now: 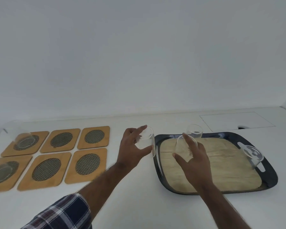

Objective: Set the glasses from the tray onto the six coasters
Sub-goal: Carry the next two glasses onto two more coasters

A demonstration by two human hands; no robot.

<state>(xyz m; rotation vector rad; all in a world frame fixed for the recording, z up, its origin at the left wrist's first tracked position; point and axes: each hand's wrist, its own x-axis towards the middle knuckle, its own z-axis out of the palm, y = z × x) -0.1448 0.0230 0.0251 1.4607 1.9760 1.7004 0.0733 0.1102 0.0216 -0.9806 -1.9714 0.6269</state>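
**Desk:** What's the surface like from where you sit?

**Me:** I'm looking at a plain white counter (139,204), matte, meeting a bare pale wall (139,55). Far right there's a thin-lined rectangular panel (236,120) set flush into the top, with a small dark notch at its near edge.

**Desk:** And the coasters?

**Me:** Six square wooden coasters (89,165) with rounded corners, two rows of three on the left, each with a dark round woven-mesh inset. The two leftmost already carry a clear glass: one on the far-left coaster (24,139), one on the near-left coaster (0,172), that one cut off by the frame edge.

**Desk:** The tray?

**Me:** A dark, glossy tray (271,172) with slot handles, lined with a creased beige mat (229,164). One glass (194,130) stands at its far edge and another (253,155) near the right handle.

**Desk:** Your hands?

**Me:** My left hand (132,151) has its fingers and thumb wrapped around a clear tumbler (147,141), held above the counter between the coasters and the tray's left rim. My right hand (195,162) is over the mat, fingers spread around a fourth glass (185,146); I can't tell if the grip has closed. A plaid sleeve (64,214) covers my left forearm.
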